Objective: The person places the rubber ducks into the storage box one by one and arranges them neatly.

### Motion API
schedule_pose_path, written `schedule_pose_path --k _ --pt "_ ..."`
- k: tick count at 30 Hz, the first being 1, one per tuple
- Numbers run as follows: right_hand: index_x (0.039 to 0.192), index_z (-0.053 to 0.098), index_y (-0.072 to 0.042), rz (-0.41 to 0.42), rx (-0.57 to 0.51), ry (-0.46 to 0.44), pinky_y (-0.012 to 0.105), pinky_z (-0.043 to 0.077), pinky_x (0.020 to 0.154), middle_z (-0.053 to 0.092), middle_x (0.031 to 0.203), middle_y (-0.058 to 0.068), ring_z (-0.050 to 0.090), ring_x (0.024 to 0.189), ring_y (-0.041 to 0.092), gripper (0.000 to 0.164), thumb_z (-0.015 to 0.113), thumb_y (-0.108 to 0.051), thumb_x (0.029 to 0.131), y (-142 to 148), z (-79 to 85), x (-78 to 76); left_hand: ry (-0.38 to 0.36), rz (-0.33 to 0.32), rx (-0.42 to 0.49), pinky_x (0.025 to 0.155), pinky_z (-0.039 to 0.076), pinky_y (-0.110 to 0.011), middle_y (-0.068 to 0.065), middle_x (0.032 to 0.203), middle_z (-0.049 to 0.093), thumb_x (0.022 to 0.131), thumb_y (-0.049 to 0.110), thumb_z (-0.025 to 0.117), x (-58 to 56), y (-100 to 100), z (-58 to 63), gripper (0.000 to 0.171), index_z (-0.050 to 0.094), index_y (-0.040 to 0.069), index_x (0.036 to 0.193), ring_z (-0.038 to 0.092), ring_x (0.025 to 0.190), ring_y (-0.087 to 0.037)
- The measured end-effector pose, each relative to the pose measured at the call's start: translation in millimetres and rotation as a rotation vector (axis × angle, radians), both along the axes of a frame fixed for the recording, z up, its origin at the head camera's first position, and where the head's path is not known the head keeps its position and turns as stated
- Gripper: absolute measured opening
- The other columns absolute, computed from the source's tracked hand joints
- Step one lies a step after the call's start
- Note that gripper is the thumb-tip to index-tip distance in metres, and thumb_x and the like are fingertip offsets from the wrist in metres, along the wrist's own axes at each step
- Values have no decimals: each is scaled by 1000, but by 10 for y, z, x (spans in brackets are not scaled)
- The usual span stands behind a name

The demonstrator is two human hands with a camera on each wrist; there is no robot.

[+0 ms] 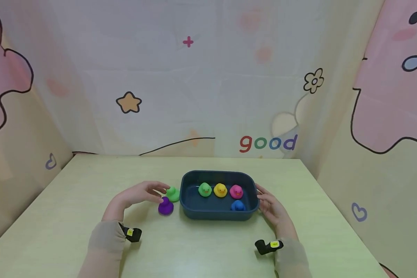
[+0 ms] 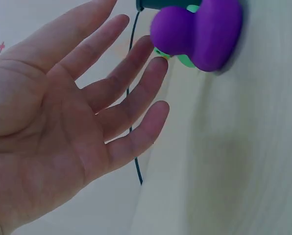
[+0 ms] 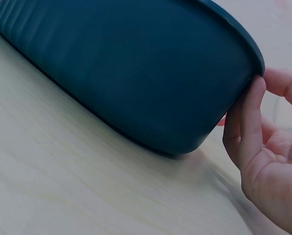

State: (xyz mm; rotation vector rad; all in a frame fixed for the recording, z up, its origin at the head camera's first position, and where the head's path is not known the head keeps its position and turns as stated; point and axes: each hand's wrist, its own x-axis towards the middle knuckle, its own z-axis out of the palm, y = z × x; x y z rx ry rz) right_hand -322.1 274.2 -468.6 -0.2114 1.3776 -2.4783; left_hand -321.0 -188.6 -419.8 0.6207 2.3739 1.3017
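Note:
My left hand hovers over the table beside a green rubber duck and a purple rubber duck, its fingers loosely bent. In the left wrist view, the palm is bare and the purple duck partly hides the green one. A dark blue rectangular bin stands right of these two. Inside it are a green duck, a yellow duck, a pink duck and a blue duck. My right hand touches the bin's right end with its fingertips, just below the rim in the right wrist view.
The pale wooden table meets a printed cloth backdrop behind the bin, with more cloth at both sides. A black wrist camera sits on the left sleeve, another wrist camera on the right.

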Motion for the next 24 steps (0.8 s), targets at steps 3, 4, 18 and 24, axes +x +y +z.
schedule_pose_path --k 3,4,18,24 --pt "113 66 -21 -28 5 -25 16 55 78 64 114 -2 64 86 6 45 32 6 101 17 -17 -16 -14 -22 -20 106 39 -56 -20 136 56 91 21 69 -16 -8 -51 52 53 5 138 53 126 -38" --pt "113 66 -21 -31 9 -23 16 55 78 64 114 -3 64 86 6 45 33 6 101 23 -21 -18 -20 -29 -24 106 40 -55 -21 136 56 91 20 69 -23 -9 -69 52 53 4 138 53 126 -39" --pt "115 66 -19 -2 -21 6 16 55 76 63 109 0 64 84 6 47 30 8 101 17 -17 -8 -54 -58 -43 101 48 -46 -22 137 54 92 13 66 -59 9 -181 46 55 1 135 50 126 -40" --pt "116 65 -18 19 -42 11 16 55 76 63 108 0 64 83 7 47 29 7 101 11 -12 -2 -40 -43 -68 105 43 -53 -22 138 53 94 11 63 -73 49 -218 40 58 3 133 48 128 -43"
